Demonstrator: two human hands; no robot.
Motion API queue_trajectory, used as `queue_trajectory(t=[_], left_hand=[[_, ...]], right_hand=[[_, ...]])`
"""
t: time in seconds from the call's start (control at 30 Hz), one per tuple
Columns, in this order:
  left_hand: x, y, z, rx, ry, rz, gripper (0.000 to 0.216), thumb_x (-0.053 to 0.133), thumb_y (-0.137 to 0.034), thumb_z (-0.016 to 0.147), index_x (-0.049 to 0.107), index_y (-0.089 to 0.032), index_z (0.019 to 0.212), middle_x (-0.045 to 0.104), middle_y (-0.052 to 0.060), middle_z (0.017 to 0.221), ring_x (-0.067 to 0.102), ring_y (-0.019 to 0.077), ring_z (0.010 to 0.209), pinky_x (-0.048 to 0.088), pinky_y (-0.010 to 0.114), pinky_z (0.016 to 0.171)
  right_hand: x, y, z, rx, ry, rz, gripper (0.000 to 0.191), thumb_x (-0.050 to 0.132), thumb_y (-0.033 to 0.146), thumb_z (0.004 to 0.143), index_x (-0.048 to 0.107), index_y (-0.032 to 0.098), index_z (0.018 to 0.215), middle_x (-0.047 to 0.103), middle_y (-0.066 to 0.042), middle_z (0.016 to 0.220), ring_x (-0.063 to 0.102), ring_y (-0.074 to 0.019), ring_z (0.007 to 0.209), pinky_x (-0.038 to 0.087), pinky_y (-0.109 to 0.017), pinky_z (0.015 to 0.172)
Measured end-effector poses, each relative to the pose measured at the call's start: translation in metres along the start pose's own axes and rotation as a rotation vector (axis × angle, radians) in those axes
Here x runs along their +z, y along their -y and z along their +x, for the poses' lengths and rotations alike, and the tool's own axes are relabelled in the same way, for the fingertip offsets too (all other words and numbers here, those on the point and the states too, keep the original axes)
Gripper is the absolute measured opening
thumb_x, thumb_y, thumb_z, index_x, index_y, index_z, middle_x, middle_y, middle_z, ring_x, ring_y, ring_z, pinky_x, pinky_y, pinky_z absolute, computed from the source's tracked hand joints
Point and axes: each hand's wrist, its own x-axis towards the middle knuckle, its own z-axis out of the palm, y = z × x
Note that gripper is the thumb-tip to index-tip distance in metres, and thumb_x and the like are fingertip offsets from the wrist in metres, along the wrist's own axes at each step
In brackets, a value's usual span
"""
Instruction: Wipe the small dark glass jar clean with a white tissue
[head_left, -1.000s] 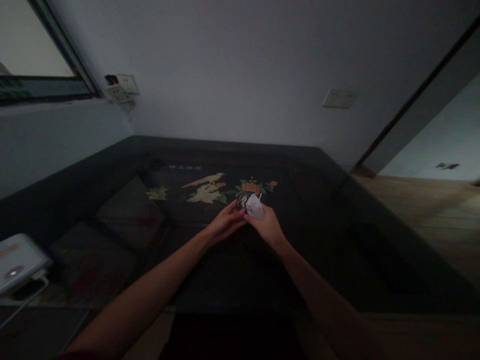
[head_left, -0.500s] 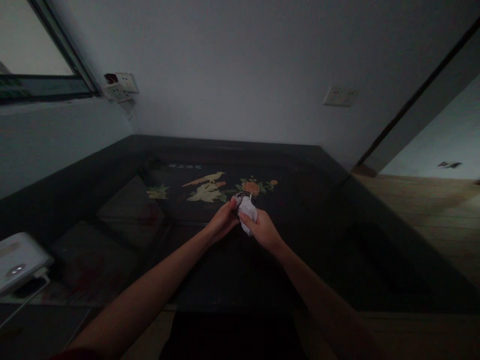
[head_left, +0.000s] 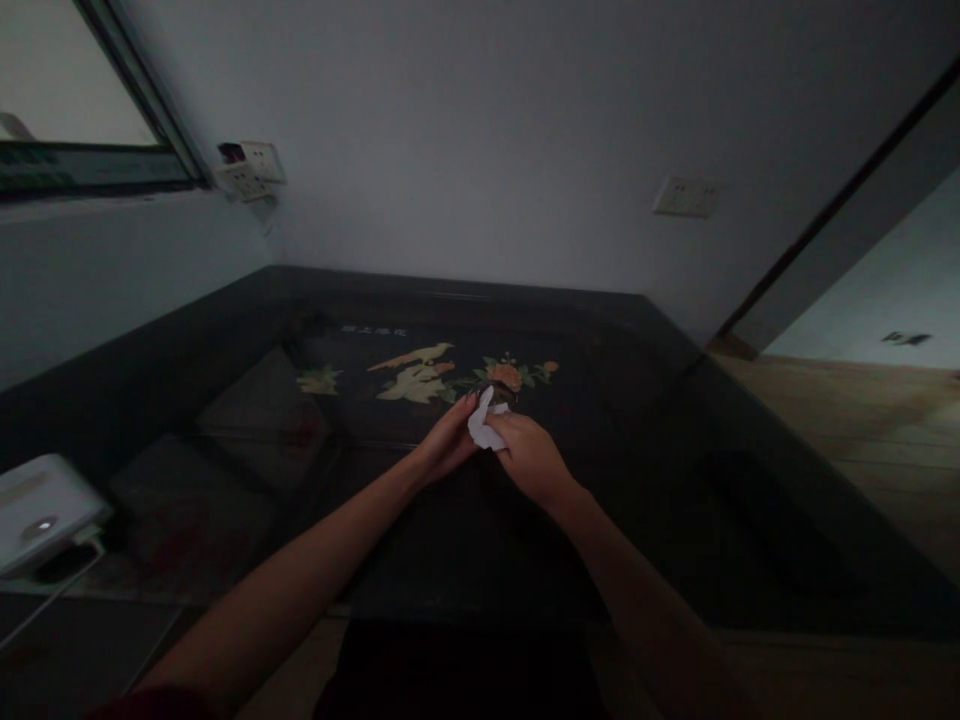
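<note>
Both my hands meet over the middle of a dark glass-topped table (head_left: 675, 480). Between them is a small crumpled white piece, paper or tissue (head_left: 481, 428), with a dark object behind it that I cannot make out. My left hand (head_left: 448, 447) has its fingers curled against the piece's left side. Closed round its right side is my right hand (head_left: 531, 458), knuckles up. Just beyond the hands lies the table's painted bird and flower picture (head_left: 427, 375).
A white box-like device (head_left: 41, 510) with a cable sits at the table's left edge. Wall sockets (head_left: 251, 165) hang at the back left and another socket (head_left: 684, 196) on the far wall. A doorway and wooden floor (head_left: 862, 420) lie to the right.
The white piece has been folded down smaller between my hands, and my right hand has turned over it, knuckles up. The view shifted slightly.
</note>
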Motion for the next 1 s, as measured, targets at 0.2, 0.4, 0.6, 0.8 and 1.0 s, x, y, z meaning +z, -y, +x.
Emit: queue_trajectory(t=[0.2, 0.4, 0.6, 0.8, 1.0], left_hand=[[0.002, -0.001, 0.000, -0.010, -0.075, 0.055, 0.026, 0.055, -0.034, 0.092, 0.066, -0.015, 0.106, 0.072, 0.007, 0.095, 0.067, 0.0151, 0.079, 0.051, 0.027, 0.078], [-0.005, 0.003, 0.005, 0.014, -0.085, 0.099, 0.042, 0.057, -0.049, 0.088, 0.067, -0.015, 0.109, 0.073, 0.010, 0.097, 0.068, 0.0181, 0.080, 0.052, 0.027, 0.072], [-0.010, 0.005, 0.009, 0.049, -0.111, 0.097, 0.048, 0.051, -0.053, 0.089, 0.067, -0.013, 0.110, 0.073, 0.011, 0.098, 0.069, 0.0192, 0.085, 0.053, 0.027, 0.075], [-0.005, 0.002, 0.005, 0.070, -0.128, 0.147, 0.049, 0.046, -0.054, 0.092, 0.067, -0.012, 0.107, 0.073, 0.011, 0.097, 0.069, 0.0188, 0.085, 0.053, 0.027, 0.077], [-0.011, 0.002, 0.006, 0.138, -0.148, 0.196, 0.047, 0.050, -0.057, 0.088, 0.066, -0.014, 0.097, 0.070, 0.006, 0.073, 0.064, 0.0141, 0.060, 0.049, 0.023, 0.057]], right_hand=[[0.000, -0.003, 0.001, -0.079, 0.004, -0.097, 0.042, 0.046, 0.006, 0.087, 0.060, 0.010, 0.126, 0.067, -0.015, 0.121, 0.059, -0.0234, 0.116, 0.037, -0.039, 0.110], [-0.002, -0.005, 0.001, -0.136, -0.043, -0.063, 0.041, 0.047, 0.006, 0.086, 0.061, 0.012, 0.124, 0.068, -0.014, 0.119, 0.061, -0.0241, 0.114, 0.041, -0.042, 0.107], [-0.003, -0.007, 0.001, -0.195, -0.074, -0.020, 0.041, 0.045, 0.006, 0.085, 0.063, 0.012, 0.122, 0.069, -0.014, 0.119, 0.061, -0.0234, 0.114, 0.041, -0.043, 0.107], [-0.001, -0.007, 0.000, -0.195, -0.111, 0.063, 0.049, 0.043, 0.002, 0.081, 0.061, 0.011, 0.126, 0.068, -0.014, 0.121, 0.061, -0.0232, 0.115, 0.041, -0.043, 0.107], [-0.001, -0.008, -0.002, -0.090, -0.223, 0.209, 0.058, 0.042, 0.002, 0.078, 0.056, 0.015, 0.132, 0.066, -0.012, 0.126, 0.059, -0.0238, 0.117, 0.045, -0.042, 0.103]])
